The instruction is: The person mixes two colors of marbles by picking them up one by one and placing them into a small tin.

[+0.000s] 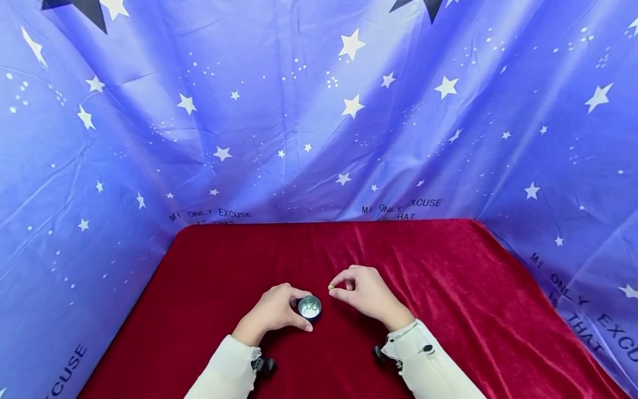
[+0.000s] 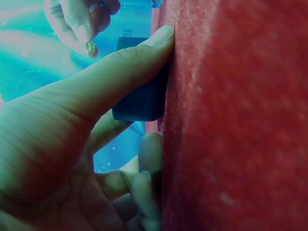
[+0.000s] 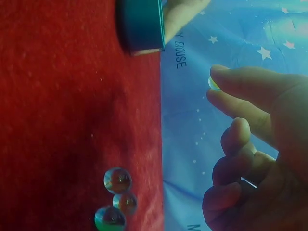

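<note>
Starry blue drapes (image 1: 319, 122) hang behind a red cloth (image 1: 448, 288); the left hand (image 1: 271, 313) curls round a small tin (image 1: 309, 307) standing on it; just beside, the right hand (image 1: 366, 293) pinches a marble (image 1: 330, 287) above the cloth; three marbles (image 3: 117, 198) lie under that hand.

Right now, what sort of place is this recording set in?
Probably a staged tabletop set, not a lived-in room: a red velvet-covered table walled by draped blue star-printed cloth. The left hand grips a small round metal tin; the right hand pinches a small bead.
</note>
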Motion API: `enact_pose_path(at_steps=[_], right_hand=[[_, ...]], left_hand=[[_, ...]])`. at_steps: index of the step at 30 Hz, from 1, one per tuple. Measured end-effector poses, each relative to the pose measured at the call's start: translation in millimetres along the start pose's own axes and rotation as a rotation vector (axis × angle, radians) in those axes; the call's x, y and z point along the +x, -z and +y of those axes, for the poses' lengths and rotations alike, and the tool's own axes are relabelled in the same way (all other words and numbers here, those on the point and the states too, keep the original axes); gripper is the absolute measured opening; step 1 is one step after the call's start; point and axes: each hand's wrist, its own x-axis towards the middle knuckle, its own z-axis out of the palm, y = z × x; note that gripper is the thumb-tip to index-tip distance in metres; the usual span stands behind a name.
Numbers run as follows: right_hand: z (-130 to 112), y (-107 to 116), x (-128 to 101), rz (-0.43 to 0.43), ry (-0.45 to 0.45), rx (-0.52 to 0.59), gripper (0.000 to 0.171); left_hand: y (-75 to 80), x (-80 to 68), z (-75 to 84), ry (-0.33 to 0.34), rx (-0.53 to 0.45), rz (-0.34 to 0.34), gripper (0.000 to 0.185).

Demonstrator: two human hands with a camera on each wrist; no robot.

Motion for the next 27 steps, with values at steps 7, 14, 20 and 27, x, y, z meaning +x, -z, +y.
enact_pose_path(at_steps=[7,14,20,27], right_hand=[[-4,-11,-1,-0.059,-0.003,0.003,0.011],[-7,-14,-4,-0.059,0.002,0.001,0.010],[-9,-21,-4,-0.067,0.019,-0.002,0.010],[-10,-27,-4,-0.074,0.050,-0.010,0.010]], left_hand=[[0.1,-3.0,1.5,0.012,-0.005,-0.006,0.058],[-2.4,1.3,1.4,-0.022,0.003,-0.006,0.056],[-2.4,2.6,1.0,-0.020,-0.021,-0.004,0.056],[-3.4,3.3,-1.0,-0.015,-0.022,0.000,0.055]])
